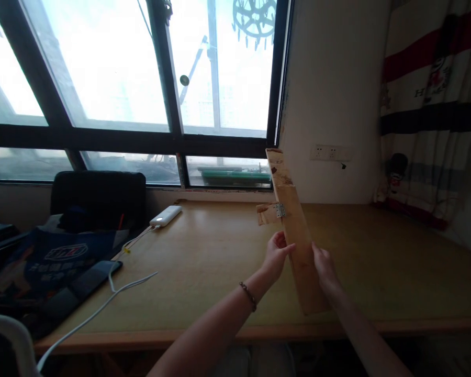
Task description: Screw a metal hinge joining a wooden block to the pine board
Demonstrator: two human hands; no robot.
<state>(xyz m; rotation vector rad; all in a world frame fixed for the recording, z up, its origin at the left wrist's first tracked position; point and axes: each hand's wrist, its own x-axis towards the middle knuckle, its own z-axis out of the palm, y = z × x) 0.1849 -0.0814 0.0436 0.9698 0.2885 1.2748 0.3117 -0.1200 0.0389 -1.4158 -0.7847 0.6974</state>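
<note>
A long wooden board (pixel 297 230) is held up at a tilt over the table, its top end leaning left toward the window. A metal hinge (pixel 280 210) joins a short wooden piece (pixel 266 213) to the board's left edge. My left hand (pixel 276 255) grips the left edge below the hinge, thumb on the face. On the opposite edge, somewhat lower, my right hand (pixel 324 266) is closed around the board, its fingers partly hidden behind. Brown stains mark the board's upper part.
The wooden table (pixel 204 262) spans the view. A white power bank (pixel 166 215) with white cables (pixel 118 293) lies at its left side. Beyond that edge are a black chair (pixel 98 196) and a blue bag (pixel 66 256). A wall socket (pixel 325 152) and curtain (pixel 427 120) are at right.
</note>
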